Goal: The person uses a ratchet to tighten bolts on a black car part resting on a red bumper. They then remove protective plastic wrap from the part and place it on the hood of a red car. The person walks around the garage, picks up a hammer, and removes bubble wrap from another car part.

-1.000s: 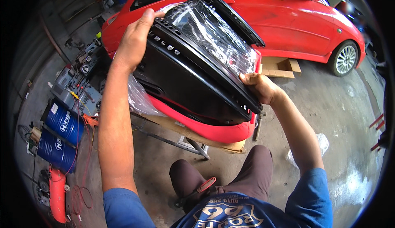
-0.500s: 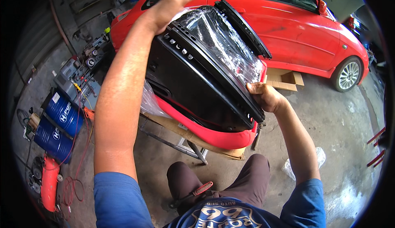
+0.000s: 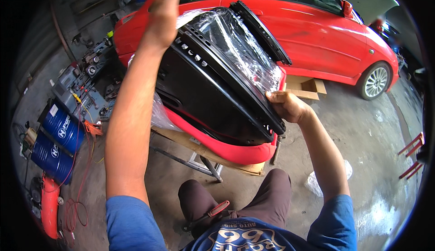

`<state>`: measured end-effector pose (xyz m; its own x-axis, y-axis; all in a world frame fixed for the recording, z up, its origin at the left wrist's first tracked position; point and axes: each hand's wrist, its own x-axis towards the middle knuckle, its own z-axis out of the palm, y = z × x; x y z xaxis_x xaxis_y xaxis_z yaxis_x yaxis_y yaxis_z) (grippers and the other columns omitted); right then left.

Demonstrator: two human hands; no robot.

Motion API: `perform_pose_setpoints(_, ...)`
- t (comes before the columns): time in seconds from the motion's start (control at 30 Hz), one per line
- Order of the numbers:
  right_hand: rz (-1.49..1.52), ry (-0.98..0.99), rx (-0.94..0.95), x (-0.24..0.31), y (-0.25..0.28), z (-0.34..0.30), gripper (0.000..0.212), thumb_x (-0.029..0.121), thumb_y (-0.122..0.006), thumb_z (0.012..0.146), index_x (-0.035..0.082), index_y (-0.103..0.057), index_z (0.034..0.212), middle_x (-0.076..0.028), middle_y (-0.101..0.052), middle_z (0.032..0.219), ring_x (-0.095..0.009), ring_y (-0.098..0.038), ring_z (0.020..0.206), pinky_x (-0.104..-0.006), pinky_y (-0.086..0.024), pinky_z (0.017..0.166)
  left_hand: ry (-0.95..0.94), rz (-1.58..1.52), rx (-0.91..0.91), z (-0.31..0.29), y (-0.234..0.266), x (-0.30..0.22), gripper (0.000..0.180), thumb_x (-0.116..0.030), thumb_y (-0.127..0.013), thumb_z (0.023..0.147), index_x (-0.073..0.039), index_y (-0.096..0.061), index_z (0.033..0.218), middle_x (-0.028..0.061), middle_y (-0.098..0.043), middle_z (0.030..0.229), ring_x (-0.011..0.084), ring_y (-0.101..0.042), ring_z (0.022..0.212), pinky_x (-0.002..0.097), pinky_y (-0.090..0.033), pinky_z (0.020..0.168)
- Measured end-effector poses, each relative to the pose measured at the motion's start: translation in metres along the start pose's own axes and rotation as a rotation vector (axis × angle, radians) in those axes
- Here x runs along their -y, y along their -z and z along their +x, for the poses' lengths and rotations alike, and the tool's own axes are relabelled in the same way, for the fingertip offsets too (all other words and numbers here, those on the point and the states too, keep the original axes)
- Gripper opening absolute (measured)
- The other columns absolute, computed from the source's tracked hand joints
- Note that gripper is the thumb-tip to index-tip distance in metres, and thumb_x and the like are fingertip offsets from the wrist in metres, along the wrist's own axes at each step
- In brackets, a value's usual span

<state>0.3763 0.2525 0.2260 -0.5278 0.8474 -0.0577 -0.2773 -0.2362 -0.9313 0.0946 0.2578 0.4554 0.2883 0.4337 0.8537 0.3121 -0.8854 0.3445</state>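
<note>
Above the red panel (image 3: 226,149) on its stand, your right hand (image 3: 285,106) pinches the black door shell's (image 3: 213,92) rim, left hand (image 3: 165,11) flat on top: stiff, bulky, film-slippery.

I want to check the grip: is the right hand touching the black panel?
Touching. The head view shows the right hand with its fingers closed on the lower right edge of the black panel.

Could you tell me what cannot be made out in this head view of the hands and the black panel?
- Left hand: fingertips cut off by the top edge.
- Right hand: fingertips hidden behind the black panel.
- Red part: mostly covered by the panel.
- Plastic wrap: glare hides the surface beneath.
</note>
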Motion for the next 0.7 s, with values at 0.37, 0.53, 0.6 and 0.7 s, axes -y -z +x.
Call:
perform_pose_setpoints(0.37, 0.052, -0.049, 0.015, -0.001, -0.01, 0.017, 0.044, 0.035, -0.054, 0.102, 0.0, -0.058, 0.128, -0.014, -0.067, 0.12, -0.021, -0.067, 0.107, -0.0348, -0.054, 0.094, 1.284, -0.165, 0.411, -0.416, 0.032, -0.001, 0.024, -0.023, -0.066, 0.093, -0.003, -0.068, 0.081, 0.0041, -0.066, 0.077, 0.0121, -0.061, 0.072, 0.029, -0.049, 0.068)
perform_pose_setpoints(0.53, -0.077, -0.065, -0.046, -0.002, -0.01, 0.018, 0.046, 0.038, -0.05, 0.104, 0.0, -0.056, 0.129, -0.014, -0.067, 0.116, -0.02, -0.068, 0.101, -0.0372, -0.055, 0.091, 1.42, 0.279, 0.913, -0.581, 0.004, -0.04, 0.054, -0.036, -0.093, 0.063, -0.005, -0.061, 0.094, 0.0126, -0.069, 0.087, 0.0241, -0.066, 0.081, 0.0355, -0.051, 0.074)
perform_pose_setpoints(0.6, -0.026, -0.05, -0.013, -0.001, -0.01, 0.017, 0.046, 0.037, -0.05, 0.104, 0.001, -0.055, 0.131, -0.013, -0.067, 0.117, -0.02, -0.068, 0.102, -0.0366, -0.055, 0.09, 1.321, 0.331, 0.822, -0.601, 0.002, -0.049, 0.06, -0.034, -0.095, 0.058, -0.006, -0.058, 0.096, 0.0138, -0.068, 0.088, 0.0278, -0.067, 0.083, 0.0375, -0.051, 0.075)
perform_pose_setpoints(0.7, 0.03, 0.008, 0.087, -0.001, -0.007, 0.015, 0.047, 0.038, -0.048, 0.105, -0.001, -0.058, 0.129, -0.017, -0.068, 0.116, -0.025, -0.068, 0.101, -0.0386, -0.056, 0.089, 1.311, 0.344, 0.825, -0.603, 0.006, -0.056, 0.058, -0.03, -0.094, 0.059, -0.007, -0.057, 0.097, 0.0136, -0.069, 0.089, 0.0293, -0.068, 0.086, 0.0383, -0.051, 0.075)
